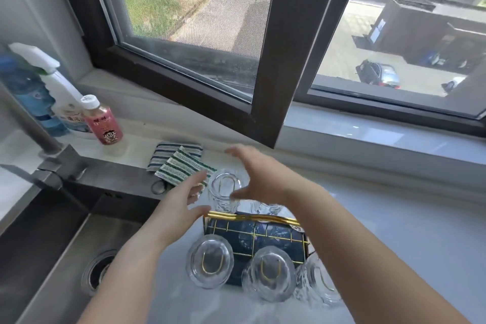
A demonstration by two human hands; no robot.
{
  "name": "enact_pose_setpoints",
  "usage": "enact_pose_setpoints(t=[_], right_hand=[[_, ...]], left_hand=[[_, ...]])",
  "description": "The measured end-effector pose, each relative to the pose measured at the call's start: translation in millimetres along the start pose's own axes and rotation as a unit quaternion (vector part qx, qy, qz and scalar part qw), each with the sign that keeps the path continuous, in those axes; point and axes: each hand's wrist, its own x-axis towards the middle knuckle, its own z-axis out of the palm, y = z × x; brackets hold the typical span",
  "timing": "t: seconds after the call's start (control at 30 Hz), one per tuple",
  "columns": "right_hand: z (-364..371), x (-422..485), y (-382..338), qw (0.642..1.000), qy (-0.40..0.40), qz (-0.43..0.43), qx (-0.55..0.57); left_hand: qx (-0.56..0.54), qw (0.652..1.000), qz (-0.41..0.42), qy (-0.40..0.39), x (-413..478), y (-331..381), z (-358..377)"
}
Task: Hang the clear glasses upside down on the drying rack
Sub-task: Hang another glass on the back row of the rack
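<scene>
A dark tray drying rack with thin gold wire grid and gold prongs (256, 235) sits on the pale grey countertop (394, 231) just right of the stainless steel sink (65, 239). Three clear ribbed glasses hang upside down on its near row: the near-left glass (209, 261), the near-middle glass (271, 273) and the near-right glass (317, 281), each with a gold wire loop showing through its base. At the rack's far left corner a fourth clear ribbed glass (223, 190) stands inverted over a prong, its round base facing up.

Both bare hands flank this far glass. The left hand (181, 205) is open with fingers spread, its fingertips close to the glass's left side; whether they touch it cannot be told. The right hand (259, 179) is open too, fingers spread and curved above and to the right of the glass, thumb near its right wall, gripping nothing. More clear glass shows behind the right wrist, on the far row, too hidden to count.

Beyond the rack lie two striped cloths, one blue-and-white (175, 154) and one green-and-white (184, 166) overlapping it. At the left stand a pink-labelled small bottle with white cap (101, 121), a white spray bottle (57, 87) and a blue bottle (29, 92), near the steel faucet (44, 144). A dark-framed window (276, 47) fills the top
</scene>
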Motion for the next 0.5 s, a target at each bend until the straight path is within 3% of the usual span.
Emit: enact_pose_setpoints(t=[0.13, 0.2, 0.33, 0.5], right_hand=[[-7.6, -62.5, -18.5, 0.981, 0.162, -0.032, 0.099], [7.7, -96.1, -27.6, 0.966, 0.198, -0.042, 0.161], [61.3, -127.6, -42.2, 0.966, 0.165, -0.02, 0.197], [97.9, -116.5, -40.9, 0.987, 0.125, 0.042, 0.097]], left_hand=[[-0.049, 0.998, 0.028, 0.029, -47.6, -0.9, -21.7], [-0.061, 0.998, 0.023, 0.005, -76.3, -1.2, -24.8], [0.018, 0.998, 0.006, -0.061, -111.5, -9.0, -4.0], [0.023, 1.0, 0.005, -0.016, -117.1, -10.2, 25.0]])
